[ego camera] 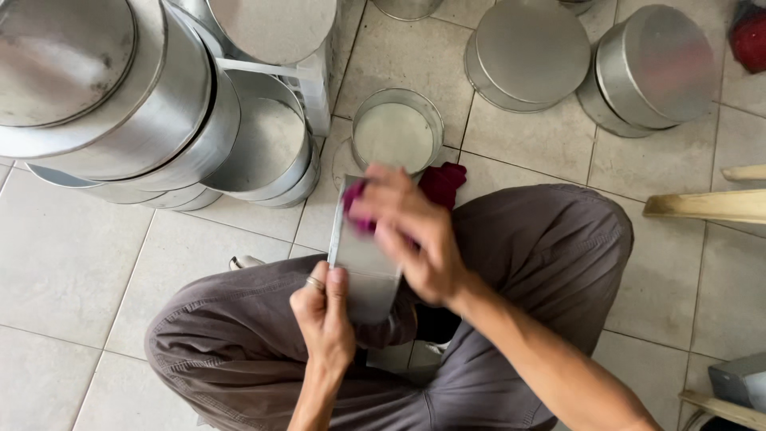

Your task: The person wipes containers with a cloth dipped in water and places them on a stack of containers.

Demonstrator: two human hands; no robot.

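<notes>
The left hand (323, 315) grips the lower edge of a flat rectangular sheet of grey metal (361, 259), held over the lap of a person sitting cross-legged on the pale tiled floor (72, 263). The right hand (415, 231) presses a crumpled magenta cloth (357, 209) against the sheet's upper part, fingers closed on it. An open round metal tin (396, 132) stands just beyond, with stacked round metal tins (144, 104) to the left.

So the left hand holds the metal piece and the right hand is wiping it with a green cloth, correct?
Not quite: the cloth is magenta, not green, as the head view shows. The rest holds: the left hand holds the metal piece at its lower edge, and the right hand presses the cloth against its upper part.
</notes>
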